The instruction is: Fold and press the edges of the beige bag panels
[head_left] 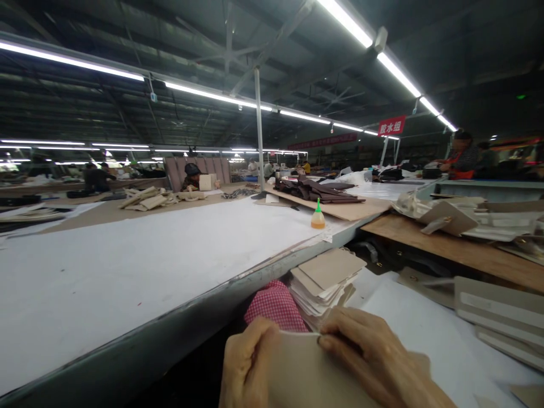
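Note:
Low in the view, a beige flat panel with a pale top edge is held up between both hands. My left hand is closed on its left side, thumb and fingers pinching the upper corner. Along the top edge, my right hand pinches the panel, with its wrist toward the lower right. The lower part of the panel runs out of the frame. Just beyond the hands stands a stack of beige panels with white layers below. Pink checked cloth shows between the stack and the table edge.
A long table with a white cover fills the left. On it stand a glue bottle with a green tip and a pile of dark brown pieces. Beige panels lie at right, below a wooden board. People are farther off.

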Demonstrator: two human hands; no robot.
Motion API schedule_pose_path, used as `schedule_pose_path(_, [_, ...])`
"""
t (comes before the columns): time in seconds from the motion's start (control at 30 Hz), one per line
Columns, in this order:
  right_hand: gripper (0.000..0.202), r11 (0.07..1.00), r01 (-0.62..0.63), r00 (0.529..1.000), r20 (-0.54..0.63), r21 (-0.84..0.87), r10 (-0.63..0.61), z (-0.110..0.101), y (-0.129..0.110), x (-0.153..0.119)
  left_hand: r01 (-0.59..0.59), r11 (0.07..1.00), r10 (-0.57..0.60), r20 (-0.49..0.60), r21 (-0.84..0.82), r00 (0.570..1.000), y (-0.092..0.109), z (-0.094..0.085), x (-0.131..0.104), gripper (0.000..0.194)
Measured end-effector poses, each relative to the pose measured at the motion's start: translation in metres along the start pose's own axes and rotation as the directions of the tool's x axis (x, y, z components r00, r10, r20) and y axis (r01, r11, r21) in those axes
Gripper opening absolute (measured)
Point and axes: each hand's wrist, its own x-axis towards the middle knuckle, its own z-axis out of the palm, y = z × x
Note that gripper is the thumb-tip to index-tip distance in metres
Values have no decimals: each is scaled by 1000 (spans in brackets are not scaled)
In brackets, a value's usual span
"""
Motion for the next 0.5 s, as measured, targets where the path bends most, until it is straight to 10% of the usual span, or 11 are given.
schedule_pose_path(0.13, [24,951,-91,986,158,296,45,-10,7,6,191,977,-181,101,-96,978,15,-10,-3,51])
schedule_pose_path(0.5, [30,968,-143,984,132,206,118,-13,9,0,412,905,-365,302,-106,881,19,-20,-2,61])
